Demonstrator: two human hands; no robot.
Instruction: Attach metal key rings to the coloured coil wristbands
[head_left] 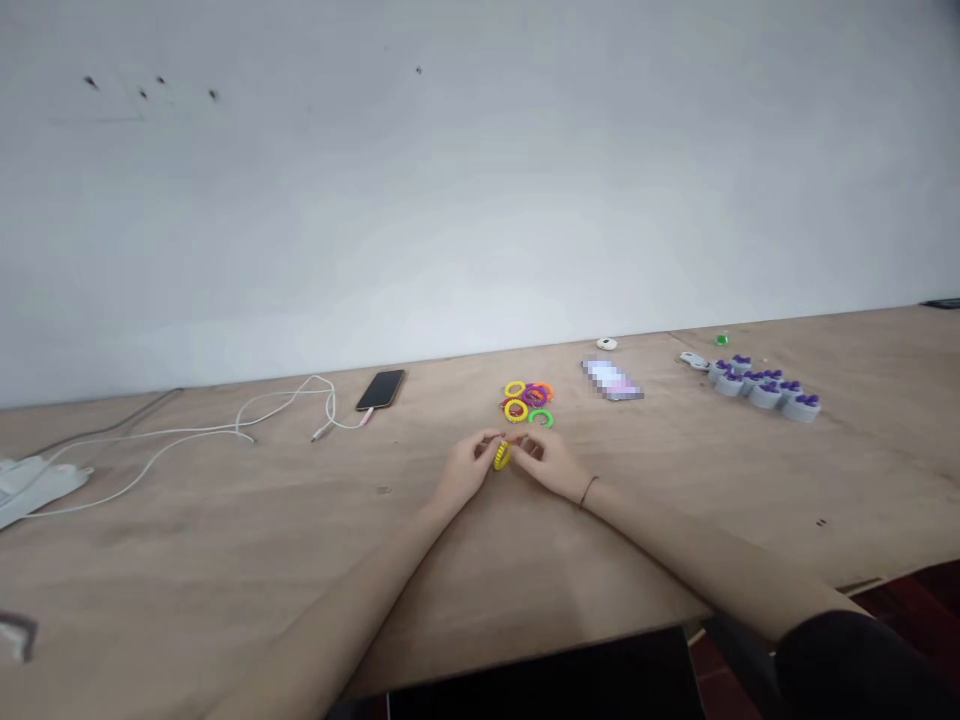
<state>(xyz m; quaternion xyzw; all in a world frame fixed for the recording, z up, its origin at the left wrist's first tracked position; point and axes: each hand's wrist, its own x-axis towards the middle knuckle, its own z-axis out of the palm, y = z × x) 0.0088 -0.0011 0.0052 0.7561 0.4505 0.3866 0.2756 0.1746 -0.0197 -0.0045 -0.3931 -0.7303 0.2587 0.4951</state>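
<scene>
A yellow spiral coil keychain is held up just above the table between my two hands. My left hand has thumb and fingers closed on its left side. My right hand, with a thin dark band at the wrist, pinches at its upper right edge; the fingertips partly hide what they grip there. Just beyond my hands lies a small pile of similar coils: yellow ones, a purple one, an orange one and, nearest my right hand, a green one.
A dark phone on a white cable lies left of the pile; a power strip is at far left. To the right are a phone with a blurred screen, a white round case and several grey pieces with purple tops.
</scene>
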